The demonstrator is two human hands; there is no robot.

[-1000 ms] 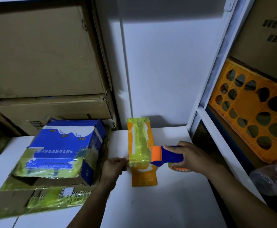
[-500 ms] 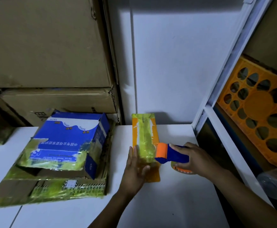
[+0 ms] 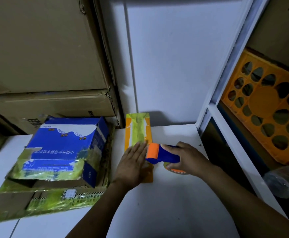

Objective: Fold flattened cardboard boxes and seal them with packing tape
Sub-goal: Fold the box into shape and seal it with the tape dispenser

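On my feed the orange box (image 3: pixel 137 134) lies flat on the white surface (image 3: pixel 166 203), its far end close to the wall (image 3: pixel 166 57). A strip of yellow-green tape (image 3: pixel 137 129) runs along its top. The left hand (image 3: pixel 132 164) rests palm down on the near half of the box, fingers straight and together, so that grip is released and only pressing. The right hand (image 3: pixel 187 159) has its grip clenched round the blue handle of the tape dispenser (image 3: pixel 162 154). The dispenser's orange roller sits at the box's right edge, just beside the left hand's fingertips.

To the left I see a blue box (image 3: pixel 63 146), torn open and patched with the same tape, sitting on a flattened cardboard piece (image 3: pixel 37 200). Behind it, big brown cartons (image 3: pixel 42 48) are stacked against the wall. On the right, a white shelf frame (image 3: pixel 226 83) holds an orange crate (image 3: pixel 267 107) with round holes.
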